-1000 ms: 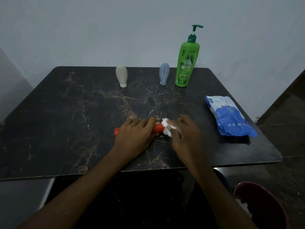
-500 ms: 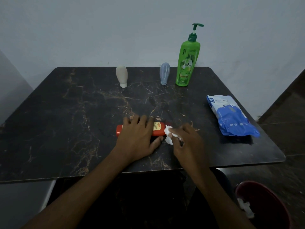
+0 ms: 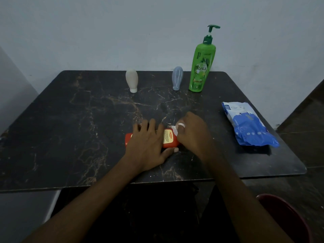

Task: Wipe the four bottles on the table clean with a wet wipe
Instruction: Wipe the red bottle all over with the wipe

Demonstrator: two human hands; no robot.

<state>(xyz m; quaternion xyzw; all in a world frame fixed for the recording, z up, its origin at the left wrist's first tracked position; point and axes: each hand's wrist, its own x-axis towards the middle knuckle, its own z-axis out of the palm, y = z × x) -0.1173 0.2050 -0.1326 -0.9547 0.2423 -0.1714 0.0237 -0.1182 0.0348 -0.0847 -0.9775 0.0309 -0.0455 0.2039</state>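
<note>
left hand point(image 3: 147, 146): fingers point(image 3: 152, 124) spread over the red bottle point(image 3: 169, 139), thumb on its near side, gripping it.
red bottle: lying on its side, front centre of the desk point(image 3: 70, 128).
right hand point(image 3: 192, 135): fingers closed on the wet wipe point(image 3: 176, 128), pressed to the bottle's right end.
back row: white bottle point(image 3: 131, 80), grey-blue bottle point(image 3: 177, 78), green pump bottle point(image 3: 201, 67), all upright.
right side: wipes pack point(image 3: 245, 125), well apart from the hands.

Four bottles point(image 3: 169, 139) point(image 3: 131, 80) point(image 3: 177, 78) point(image 3: 201, 67), one wet wipe point(image 3: 175, 130), one wipe pack point(image 3: 245, 123), one bin point(image 3: 289, 218).
</note>
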